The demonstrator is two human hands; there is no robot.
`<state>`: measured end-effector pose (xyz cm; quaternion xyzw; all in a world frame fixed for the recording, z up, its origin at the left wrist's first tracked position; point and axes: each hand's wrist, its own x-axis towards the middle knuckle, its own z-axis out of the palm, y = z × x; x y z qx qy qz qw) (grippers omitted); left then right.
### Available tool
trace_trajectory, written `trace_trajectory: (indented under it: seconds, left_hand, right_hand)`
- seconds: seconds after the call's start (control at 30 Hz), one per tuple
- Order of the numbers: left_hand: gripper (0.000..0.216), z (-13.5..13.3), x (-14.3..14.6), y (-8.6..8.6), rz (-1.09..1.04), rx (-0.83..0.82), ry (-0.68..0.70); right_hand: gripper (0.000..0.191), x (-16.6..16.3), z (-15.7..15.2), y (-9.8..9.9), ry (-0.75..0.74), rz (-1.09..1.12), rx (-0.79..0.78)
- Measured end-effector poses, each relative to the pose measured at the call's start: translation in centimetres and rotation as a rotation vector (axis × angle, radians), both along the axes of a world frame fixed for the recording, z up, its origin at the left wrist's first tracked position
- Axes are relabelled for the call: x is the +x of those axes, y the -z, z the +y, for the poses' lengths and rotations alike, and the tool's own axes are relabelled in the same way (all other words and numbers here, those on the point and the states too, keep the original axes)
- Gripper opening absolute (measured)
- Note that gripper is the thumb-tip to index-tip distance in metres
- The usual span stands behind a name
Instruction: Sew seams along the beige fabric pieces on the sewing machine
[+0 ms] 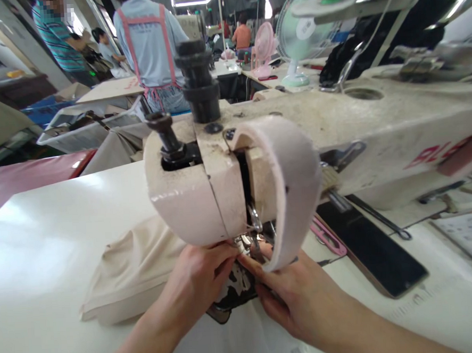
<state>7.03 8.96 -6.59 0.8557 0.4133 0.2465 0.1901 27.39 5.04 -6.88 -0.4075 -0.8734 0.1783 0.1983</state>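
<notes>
A sewing machine (192,203) fills the middle of the head view, with its needle area low on the near side. My left hand (198,277) is closed, fingertips pinched at the presser foot (244,244) on the edge of a beige fabric piece (133,268). That fabric lies in folds on the left and runs behind the hand. From the other side my right hand (297,292) reaches in with curled fingers; its fingertips are partly behind a curved white guard (298,188), so what they grip is hidden. Between the hands shows a dark surface with pale patches (237,288).
Right of the machine lie a smartphone (376,248), a pink-handled tool (328,237) and a printed sheet (471,236). A green fan (301,31) and a pink fan (263,44) stand behind. Bins (97,134) and a person in an apron (150,43) are at back left.
</notes>
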Motion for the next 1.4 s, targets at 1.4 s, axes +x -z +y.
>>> trace_trajectory:
  seconds: [1.4]
  left_hand:
    - [0.014,-0.7,0.4,2.6,-0.212,-0.087,-0.305]
  right_hand:
    - [0.059,-0.2,0.1,0.3,0.016,0.053,0.051]
